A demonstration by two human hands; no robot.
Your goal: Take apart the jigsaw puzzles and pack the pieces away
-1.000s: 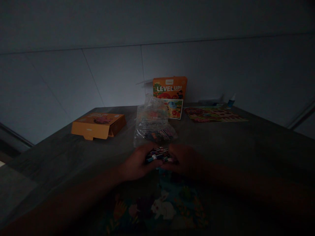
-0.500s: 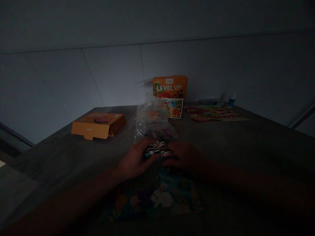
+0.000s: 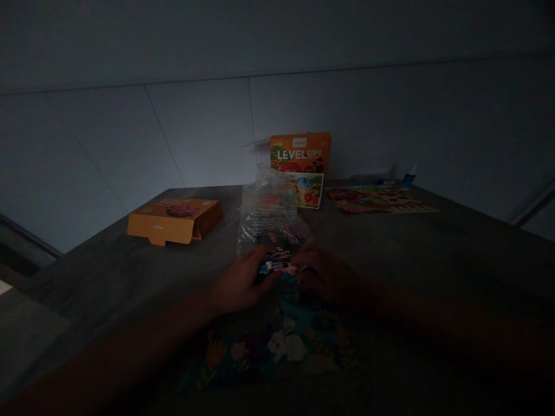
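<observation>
The scene is very dark. My left hand (image 3: 236,283) and my right hand (image 3: 327,277) meet at the middle of the table, both cupped around a small heap of colourful puzzle pieces (image 3: 277,264). Just beyond the heap lies a crumpled clear plastic bag (image 3: 271,216) with more pieces inside. Nearer to me, below the hands, a joined puzzle picture with a white rabbit (image 3: 284,346) lies flat on the grey table (image 3: 433,254).
An orange box lid (image 3: 173,219) lies at the left. An orange "LEVEL UP!" box (image 3: 300,153) stands against the wall, a picture card (image 3: 309,189) leaning on it. Another puzzle picture (image 3: 377,200) and a small blue bottle (image 3: 407,176) are at the back right.
Both hands have slid the heap of pieces a little away from me, toward the plastic bag. More of the rabbit picture shows below them.
</observation>
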